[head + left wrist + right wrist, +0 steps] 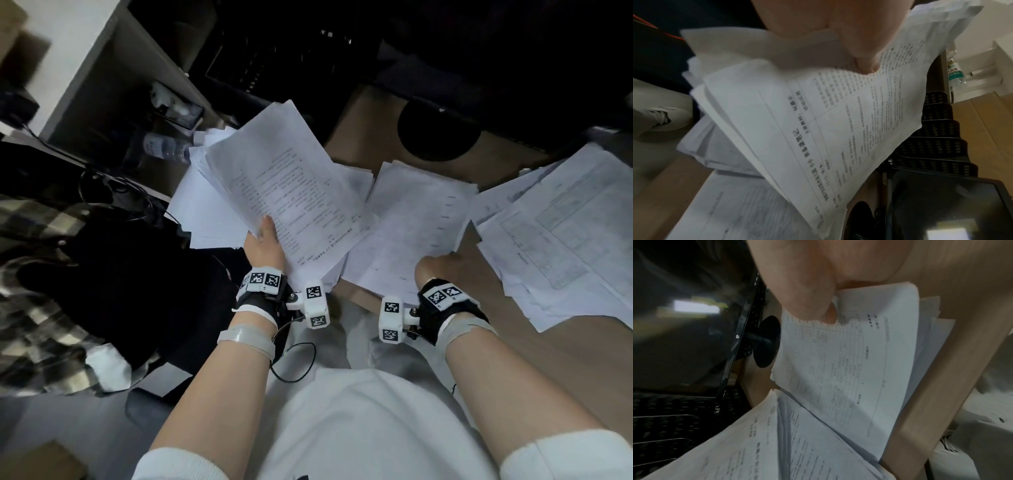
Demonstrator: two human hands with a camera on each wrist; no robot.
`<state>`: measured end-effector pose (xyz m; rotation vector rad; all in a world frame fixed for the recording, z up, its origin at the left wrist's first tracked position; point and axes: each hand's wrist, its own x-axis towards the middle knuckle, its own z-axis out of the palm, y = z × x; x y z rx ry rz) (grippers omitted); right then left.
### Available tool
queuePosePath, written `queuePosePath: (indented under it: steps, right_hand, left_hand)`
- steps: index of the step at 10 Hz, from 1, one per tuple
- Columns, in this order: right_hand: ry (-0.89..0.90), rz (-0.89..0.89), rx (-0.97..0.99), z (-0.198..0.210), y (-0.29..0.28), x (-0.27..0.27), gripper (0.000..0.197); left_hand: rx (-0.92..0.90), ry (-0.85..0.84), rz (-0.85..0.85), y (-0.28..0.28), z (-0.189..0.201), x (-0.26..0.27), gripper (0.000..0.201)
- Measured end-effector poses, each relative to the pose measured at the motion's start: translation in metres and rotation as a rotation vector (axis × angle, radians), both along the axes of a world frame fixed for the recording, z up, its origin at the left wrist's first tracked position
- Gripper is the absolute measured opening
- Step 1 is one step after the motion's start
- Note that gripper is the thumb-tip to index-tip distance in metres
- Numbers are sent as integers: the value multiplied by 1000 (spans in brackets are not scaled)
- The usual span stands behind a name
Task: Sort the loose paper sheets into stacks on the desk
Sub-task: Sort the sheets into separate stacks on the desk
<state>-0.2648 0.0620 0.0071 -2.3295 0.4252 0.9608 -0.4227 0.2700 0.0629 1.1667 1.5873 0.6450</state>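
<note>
My left hand (pixel 265 240) holds a thick bundle of printed sheets (pixel 284 185) raised off the wooden desk (pixel 565 359), thumb on top; the left wrist view shows that thumb (pixel 863 53) pressing the bundle (pixel 818 129). My right hand (pixel 438 270) grips the near edge of a middle stack of sheets (pixel 411 226), fingers under it; in the right wrist view the thumb (pixel 813 305) pinches this stack (pixel 838 369). A third spread pile of forms (pixel 561 233) lies at the right. More loose sheets (pixel 195 212) lie under the raised bundle.
A monitor with a round black base (pixel 438 130) stands behind the papers, next to a black mesh tray rack (pixel 267 61). A water bottle (pixel 164 147) and a phone (pixel 178 113) sit at the back left. A plaid and black garment (pixel 68 274) lies left.
</note>
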Motion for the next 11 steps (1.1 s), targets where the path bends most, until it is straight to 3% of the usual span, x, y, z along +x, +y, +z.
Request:
queuePosePath:
  steps: [1,2,3,4,6,7,8,9,11]
  right_hand:
    - [-54,-125,-16,-6,-2,-2,69]
    - [-105,-25,140,-6,7,5,40]
    - [-77,112,456,19,29,8,31]
    - [-54,101,616,37,47,-2,33]
    - [-174,155,490,31,64,-19,20]
    - [-196,210,476,32,75,-32,24]
    - [-212,231,445,31,89,-46,45]
    - [-230,202,366,29,107,-60,47]
    - [-264,119,76,31,120,-65,32]
  left_hand:
    - [-68,4,-62,-5,-2,-3,30]
    - [-154,36,-190,-9,-6,-2,37]
    - [-223,39,-241,-14,-4,-4,44]
    - [-220,54,-241,-13,1,-11,45]
    - [-166,-5,-275,-7,8,-43,36]
    - [-186,-52,-252,-3,6,-61,43]
    - [-161,-29,-181,7,3,-79,36]
    - [-144,6,-82,27,-4,-96,24]
    - [-16,48,210,84,-5,-118,28]
